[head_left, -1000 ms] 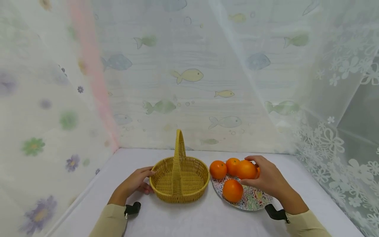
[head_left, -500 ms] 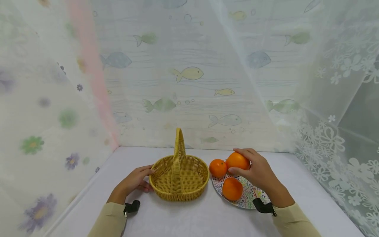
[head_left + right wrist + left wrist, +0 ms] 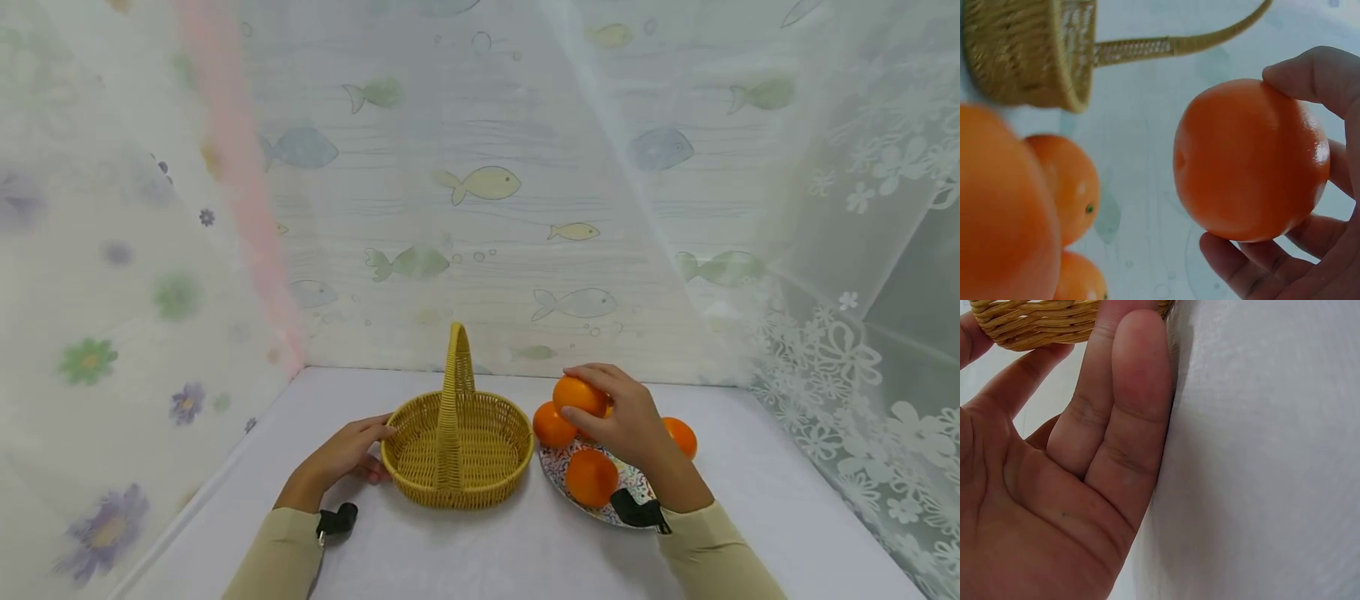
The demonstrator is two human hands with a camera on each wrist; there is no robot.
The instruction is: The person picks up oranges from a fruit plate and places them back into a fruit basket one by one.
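Note:
A yellow wicker basket [image 3: 480, 496] with a tall handle stands in the middle of the table, nothing inside it. My left hand [image 3: 337, 458] pinches its left rim, thumb over the edge and fingers outside; the left wrist view shows the fingers against the woven wall [image 3: 1041, 325]. Raised over the plate, my right hand [image 3: 618, 412] grips an orange [image 3: 580, 397] between thumb and fingers. That held orange [image 3: 1250, 159] fills the grasp in the right wrist view. Below it, other oranges [image 3: 592, 477] lie on a patterned plate [image 3: 558, 479], one partly hidden behind the hand.
Another orange [image 3: 681, 437] shows to the right of my right forearm. A white cloth [image 3: 480, 558] covers the table. Sheer curtains with fish and flower prints [image 3: 487, 183] hang at the back and sides. The plate stands close to the basket's right side.
My right hand has lifted the orange from the plate's right part and carried it left and up toward the basket. The orange at far right has come into view. The left hand stays at the rim.

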